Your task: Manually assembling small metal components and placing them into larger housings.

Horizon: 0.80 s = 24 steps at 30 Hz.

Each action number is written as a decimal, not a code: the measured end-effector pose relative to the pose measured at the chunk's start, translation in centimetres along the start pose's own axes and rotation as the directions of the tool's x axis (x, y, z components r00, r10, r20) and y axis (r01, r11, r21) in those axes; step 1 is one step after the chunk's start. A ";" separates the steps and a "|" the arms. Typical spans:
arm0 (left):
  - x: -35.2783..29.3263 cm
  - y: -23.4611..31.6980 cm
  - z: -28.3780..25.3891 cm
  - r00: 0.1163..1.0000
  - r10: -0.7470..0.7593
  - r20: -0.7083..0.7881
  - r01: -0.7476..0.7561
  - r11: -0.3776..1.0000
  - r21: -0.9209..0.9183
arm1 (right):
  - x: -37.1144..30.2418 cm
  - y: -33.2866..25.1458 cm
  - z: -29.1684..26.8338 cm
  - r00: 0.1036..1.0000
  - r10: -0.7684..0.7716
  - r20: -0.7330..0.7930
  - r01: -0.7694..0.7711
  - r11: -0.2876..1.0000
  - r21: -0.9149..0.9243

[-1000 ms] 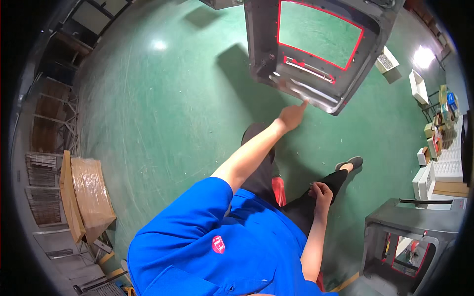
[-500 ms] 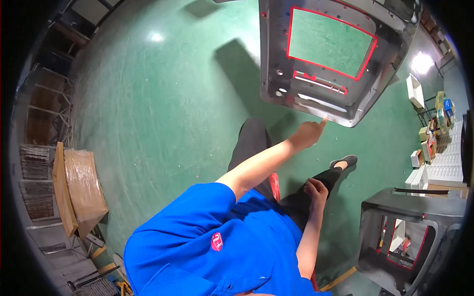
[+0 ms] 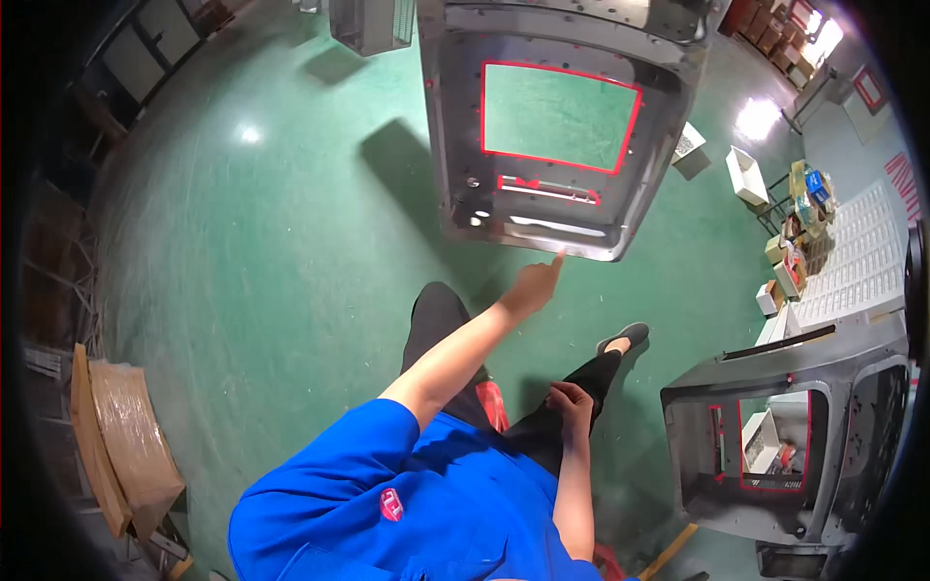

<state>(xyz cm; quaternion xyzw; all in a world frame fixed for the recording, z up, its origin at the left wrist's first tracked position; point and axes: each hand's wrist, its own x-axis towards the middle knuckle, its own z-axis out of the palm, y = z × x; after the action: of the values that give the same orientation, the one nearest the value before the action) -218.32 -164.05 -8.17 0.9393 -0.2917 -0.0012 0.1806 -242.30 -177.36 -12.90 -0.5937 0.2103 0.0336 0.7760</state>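
A large dark grey panel-like shell (image 3: 562,205) stands out in front of me, its top cut off by the picture's edge. Red edging runs round its rectangular opening, and a narrow slot below has red bits along it. My left hand (image 3: 533,289) reaches to the shell's lower rim, its index finger stretched out to the edge and the other fingers curled. Whether the fingertip presses on the rim is hard to tell. Above my right thigh, my right hand (image 3: 573,403) is closed, thumb and fingers drawn together; anything between them is too small to make out.
A similar grey shell (image 3: 741,373) with a red-edged opening stands at the lower right. Boxes (image 3: 787,276) and a white tray (image 3: 746,175) are along the right side. A wrapped brown stack (image 3: 136,436) is at the left. A grey cabinet-like piece (image 3: 373,24) stands far off.
The whole view has shifted, so the shell, my hands and the right-hand shell sit further left. My left finger stays at the rim; my right hand stays closed.
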 end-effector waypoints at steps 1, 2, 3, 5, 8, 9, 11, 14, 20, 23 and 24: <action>0.2 -0.1 0.2 1.000 -0.012 -0.001 0.012 1.000 0.004 | 0.1 0.3 -0.8 1.000 -0.004 -0.006 0.004 1.000 0.008; 0.1 -0.8 0.5 0.999 -0.030 -0.018 0.030 1.000 -0.003 | 0.1 0.5 -1.1 1.000 -0.009 -0.003 0.009 1.000 0.018; 0.1 -1.3 0.6 0.998 -0.045 -0.035 0.045 0.999 -0.011 | -0.1 0.4 -1.5 1.000 -0.016 -0.002 0.016 0.999 0.028; -0.1 -1.6 0.4 0.994 -0.102 -0.038 0.101 0.994 -0.028 | -0.5 0.3 -2.5 1.000 -0.022 -0.012 0.023 0.999 0.040; 0.2 -2.3 0.8 0.983 -0.175 -0.051 0.173 0.984 -0.040 | -1.3 -0.3 -4.3 0.998 -0.032 -0.050 0.034 0.999 0.032; 0.3 -2.2 0.8 0.986 -0.155 -0.063 0.154 0.988 -0.018 | -1.7 -0.7 -5.0 0.997 -0.044 -0.066 0.045 0.999 0.020; 1.1 -2.8 1.3 0.977 -0.171 -0.130 0.174 0.985 0.012 | -1.9 -0.9 -6.6 0.994 -0.077 -0.075 0.077 0.997 -0.009; 1.8 -7.0 3.2 0.974 -0.227 -0.015 0.227 0.966 0.123 | -2.0 -0.8 -8.8 0.974 -0.208 -0.088 0.198 0.973 -0.116; -1.4 -6.2 6.6 0.970 -0.243 -0.016 0.243 0.970 -0.024 | -7.5 -5.5 -17.1 0.904 -0.364 -0.224 0.301 0.914 -0.271; -1.2 -6.7 9.8 0.934 -0.147 -0.325 0.052 0.957 -0.284 | -9.0 -12.9 -18.0 0.687 -0.640 -0.343 0.391 0.724 -0.568; -2.7 -8.2 12.0 0.937 -0.254 -0.238 0.123 0.881 -0.457 | -9.6 -15.3 -18.4 0.628 -0.704 -0.332 0.420 0.666 -0.617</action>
<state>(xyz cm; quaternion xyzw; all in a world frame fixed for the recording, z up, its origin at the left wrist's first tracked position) -217.40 -160.37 -22.41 0.8890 -0.1606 0.0541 0.4255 -251.66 -197.12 0.68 -0.7860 0.2023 -0.3388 0.4759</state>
